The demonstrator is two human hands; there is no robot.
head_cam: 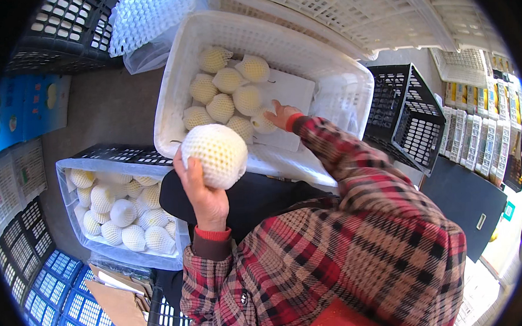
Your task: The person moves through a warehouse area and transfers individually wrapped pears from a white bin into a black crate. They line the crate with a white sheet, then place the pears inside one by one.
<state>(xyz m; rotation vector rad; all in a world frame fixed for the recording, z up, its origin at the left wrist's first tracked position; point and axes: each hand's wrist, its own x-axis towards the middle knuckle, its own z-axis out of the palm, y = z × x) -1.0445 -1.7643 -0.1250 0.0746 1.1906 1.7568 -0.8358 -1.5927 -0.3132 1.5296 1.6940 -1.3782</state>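
Note:
My left hand (pixel 206 197) grips a large round fruit (pixel 215 154), likely a pear, sleeved in white foam netting. It is raised near the front left corner of a white plastic crate (pixel 265 160). Over that crate reaches my right hand (pixel 283 115), its fingers apart. They are at the edge of a netted fruit (pixel 262 122); whether they touch it is hard to tell. Several more netted fruits (pixel 221 108) sit together in the left half of the crate, beside a pale cardboard sheet (pixel 294 88) on its bottom.
A black crate with a clear plastic liner (pixel 126 254), at left, holds several netted fruits (pixel 124 213). Foam netting (pixel 151 18) is piled behind the white crate. Black crates (pixel 418 128) stand at right, blue crates (pixel 80 305) and cardboard pieces (pixel 115 303) at lower left.

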